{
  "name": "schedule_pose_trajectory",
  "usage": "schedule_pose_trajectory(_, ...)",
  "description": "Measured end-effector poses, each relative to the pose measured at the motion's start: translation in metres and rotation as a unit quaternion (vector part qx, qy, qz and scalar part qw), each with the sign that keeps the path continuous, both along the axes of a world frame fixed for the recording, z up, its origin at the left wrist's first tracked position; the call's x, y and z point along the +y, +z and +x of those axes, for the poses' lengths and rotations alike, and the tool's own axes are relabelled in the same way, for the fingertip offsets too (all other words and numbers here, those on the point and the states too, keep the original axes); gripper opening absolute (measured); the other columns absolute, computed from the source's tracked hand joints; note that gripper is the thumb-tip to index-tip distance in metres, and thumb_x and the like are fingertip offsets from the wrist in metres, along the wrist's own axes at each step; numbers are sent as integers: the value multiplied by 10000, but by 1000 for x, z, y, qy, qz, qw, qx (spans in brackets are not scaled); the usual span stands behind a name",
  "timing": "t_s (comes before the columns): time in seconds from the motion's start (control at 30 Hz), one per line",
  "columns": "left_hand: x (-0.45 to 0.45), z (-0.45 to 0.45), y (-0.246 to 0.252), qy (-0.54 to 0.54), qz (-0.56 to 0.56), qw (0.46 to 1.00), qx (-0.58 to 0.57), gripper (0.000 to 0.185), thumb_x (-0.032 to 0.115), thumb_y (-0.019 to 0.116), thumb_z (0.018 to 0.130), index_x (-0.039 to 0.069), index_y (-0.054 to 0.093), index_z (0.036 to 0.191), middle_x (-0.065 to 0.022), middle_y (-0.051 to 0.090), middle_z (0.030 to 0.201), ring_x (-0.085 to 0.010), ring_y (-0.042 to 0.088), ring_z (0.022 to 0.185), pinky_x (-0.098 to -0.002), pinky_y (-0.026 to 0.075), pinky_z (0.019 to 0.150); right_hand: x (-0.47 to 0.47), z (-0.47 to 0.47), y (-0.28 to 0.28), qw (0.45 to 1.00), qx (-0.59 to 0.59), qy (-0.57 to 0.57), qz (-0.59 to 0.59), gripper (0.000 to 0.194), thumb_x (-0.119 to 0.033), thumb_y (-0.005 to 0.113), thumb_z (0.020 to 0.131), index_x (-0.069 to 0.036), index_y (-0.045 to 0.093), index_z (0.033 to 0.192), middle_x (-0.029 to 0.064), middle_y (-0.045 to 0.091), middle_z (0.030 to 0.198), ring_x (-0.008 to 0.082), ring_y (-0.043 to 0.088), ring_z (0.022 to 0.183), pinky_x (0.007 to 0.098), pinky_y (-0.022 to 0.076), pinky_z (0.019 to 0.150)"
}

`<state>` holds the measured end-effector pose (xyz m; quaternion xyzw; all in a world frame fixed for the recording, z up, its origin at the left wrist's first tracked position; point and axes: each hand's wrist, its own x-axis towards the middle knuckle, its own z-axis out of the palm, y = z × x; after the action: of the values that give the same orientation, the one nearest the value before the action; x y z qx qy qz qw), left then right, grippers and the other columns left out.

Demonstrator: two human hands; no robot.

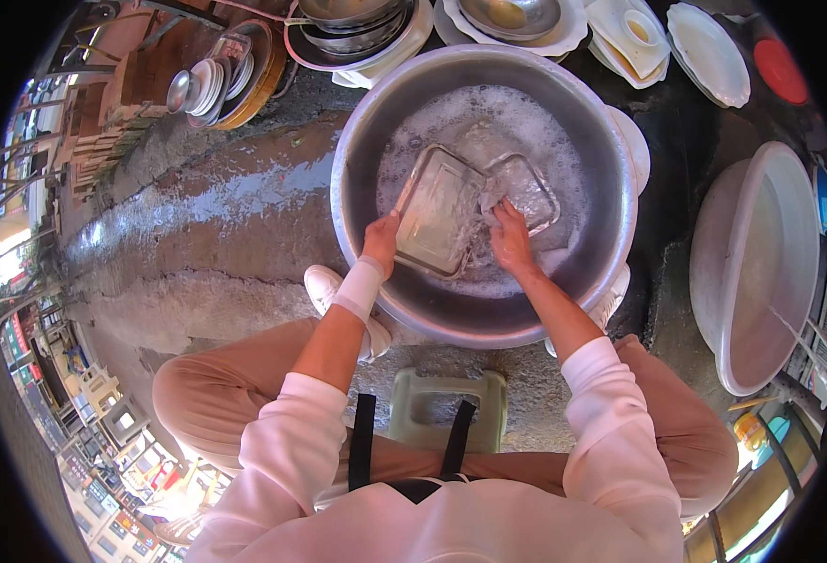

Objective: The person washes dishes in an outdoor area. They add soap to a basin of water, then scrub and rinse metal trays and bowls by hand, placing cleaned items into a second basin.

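Note:
A large round metal basin (368, 134) of soapy water stands between my feet. My left hand (382, 243) grips the left edge of a rectangular tray (433, 211), which is tilted above the suds. In my right hand (510, 236) is a pale, crumpled cloth (492, 193), close to the tray's right side. A second, clear-looking rectangular tray (537, 193) lies partly in the water behind that hand. Foam hides the basin's bottom and whatever else may be under the water.
Stacked metal bowls (354, 32), white dishes (628, 42) and an oval plate (709, 53) sit beyond the basin. To the right, water runs into a big pale tub (730, 281). More dishes (209, 88) are at far left. A plastic stool (449, 394) stands near me on wet ground.

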<state>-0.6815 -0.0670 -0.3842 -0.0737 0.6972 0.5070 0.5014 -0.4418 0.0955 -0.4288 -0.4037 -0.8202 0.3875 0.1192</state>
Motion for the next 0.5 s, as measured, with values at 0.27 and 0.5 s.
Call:
schedule_pose_trajectory(0.27, -5, 2, -7, 30, -11, 991, -128, 573, 514, 385, 1118, 57, 566, 1413, -133, 633, 1373, -276, 645, 1194, -462, 497, 1048, -91, -85, 94, 987, -26, 156, -2, 619, -396, 603, 1005, -111, 476, 1540, 103, 288, 1696, 436, 272, 1518, 714, 189, 1185)
schedule_pose_trajectory(0.5, -38, -5, -25, -70, -6, 996, 58, 549, 451, 402, 1121, 18, 624, 1374, -123, 678, 1318, -260, 627, 1177, -407, 464, 1035, 16, -168, 52, 992, -71, 102, -34, 456, -315, 535, 1040, -102, 563, 1443, 132, 394, 1638, 351, 371, 1497, 672, 298, 1175)
